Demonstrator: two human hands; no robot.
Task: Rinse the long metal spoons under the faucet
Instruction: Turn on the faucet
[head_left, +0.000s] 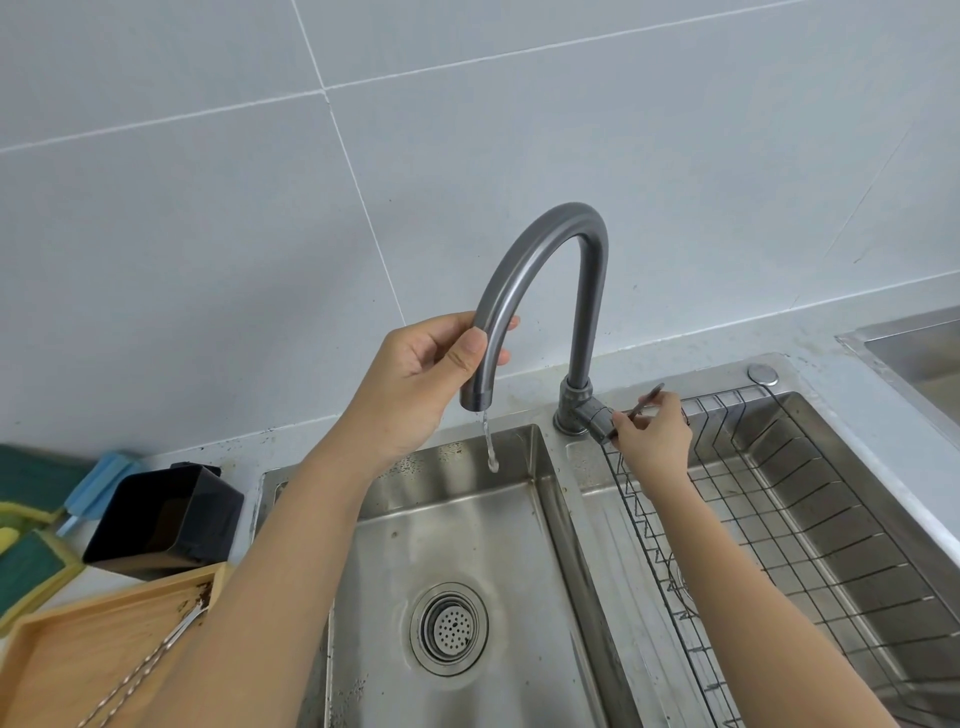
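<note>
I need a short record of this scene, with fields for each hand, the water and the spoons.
left hand: grips the curved grey metal faucet spout
right hand: on the grey faucet handle, holding a thin metal stick
water: thin stream into the left steel sink basin
long twisted metal spoons: on the wooden tray, not rinsed yet

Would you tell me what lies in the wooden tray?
A long twisted metal spoon and dark crumbs lie in the tray; the left arm covers the spoon's upper end.
</note>
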